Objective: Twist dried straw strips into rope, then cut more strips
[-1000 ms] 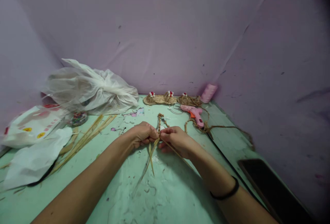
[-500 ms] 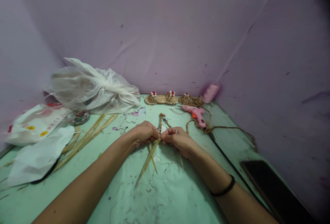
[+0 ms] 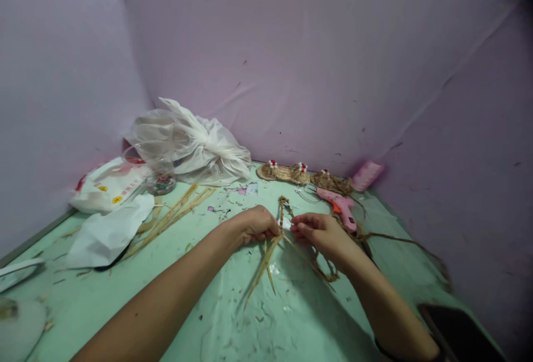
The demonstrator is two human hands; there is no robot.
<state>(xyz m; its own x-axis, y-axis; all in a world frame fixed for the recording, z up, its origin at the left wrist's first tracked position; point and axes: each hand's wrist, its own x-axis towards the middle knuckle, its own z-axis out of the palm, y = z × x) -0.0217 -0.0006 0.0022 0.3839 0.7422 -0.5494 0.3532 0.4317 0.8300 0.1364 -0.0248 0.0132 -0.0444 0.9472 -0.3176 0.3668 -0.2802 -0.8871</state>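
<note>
My left hand (image 3: 261, 225) is closed in a pinch on a thin braid of dried plant fibre (image 3: 281, 219). Loose flat straw strands (image 3: 266, 265) fan out below the pinch toward me. Just right of the braid is my right hand (image 3: 318, 231), with its fingers bent and the fingertips slightly apart; I see nothing clearly held in them. A further braided length (image 3: 328, 276) curls on the table under the right hand. The braid's top bends over in a small loop, with another cord hanging from it behind the right fingertips.
Woven straw pieces with beaded flowers (image 3: 284, 173) lie along the wall. Beside them are a pink glue gun (image 3: 339, 205) and a thread spool (image 3: 367, 176). Plastic bags (image 3: 204, 151), straw strips (image 3: 177, 215) and a bead container (image 3: 163, 183) are at left; a phone (image 3: 456, 331) lies at right.
The view has swung left, so everything sits further right. My right hand has come away from the pinch point to the right; my left hand keeps its hold on the braid.
</note>
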